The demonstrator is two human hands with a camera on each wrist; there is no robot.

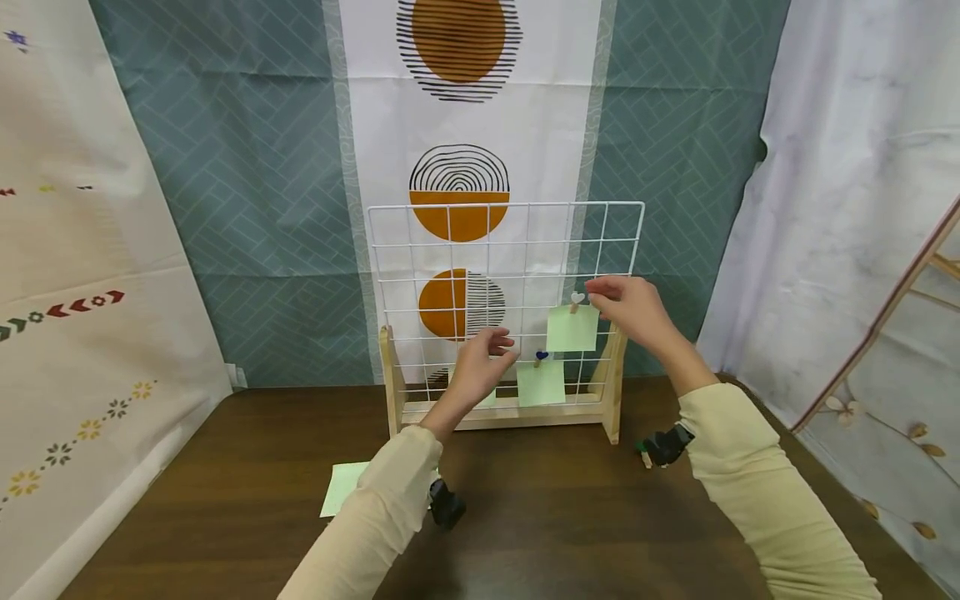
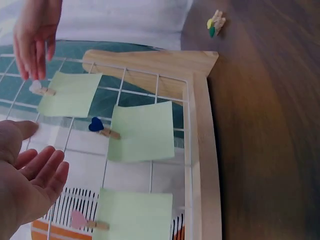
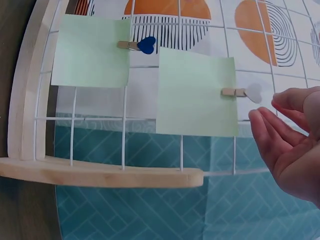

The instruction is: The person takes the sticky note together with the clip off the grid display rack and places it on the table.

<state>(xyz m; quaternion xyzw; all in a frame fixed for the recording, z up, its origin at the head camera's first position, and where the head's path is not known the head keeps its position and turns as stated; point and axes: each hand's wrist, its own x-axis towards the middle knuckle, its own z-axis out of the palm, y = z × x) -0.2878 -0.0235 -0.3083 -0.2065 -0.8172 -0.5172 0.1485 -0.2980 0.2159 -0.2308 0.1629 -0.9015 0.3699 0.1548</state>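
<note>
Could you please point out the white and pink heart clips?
White heart clip (image 3: 240,92): right wrist view, on its wooden peg.
Pink heart clip (image 2: 92,224): left wrist view, on its wooden peg.

I am facing a teal backdrop with orange circles. A flowered cream cloth is hanging on my left.

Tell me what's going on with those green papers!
A person's right hand is beside a white heart clip on a white wire grid; the left hand is in front of the grid. Both hands look empty. Three green notes hang clipped there, and more green paper lies on the table.
</note>
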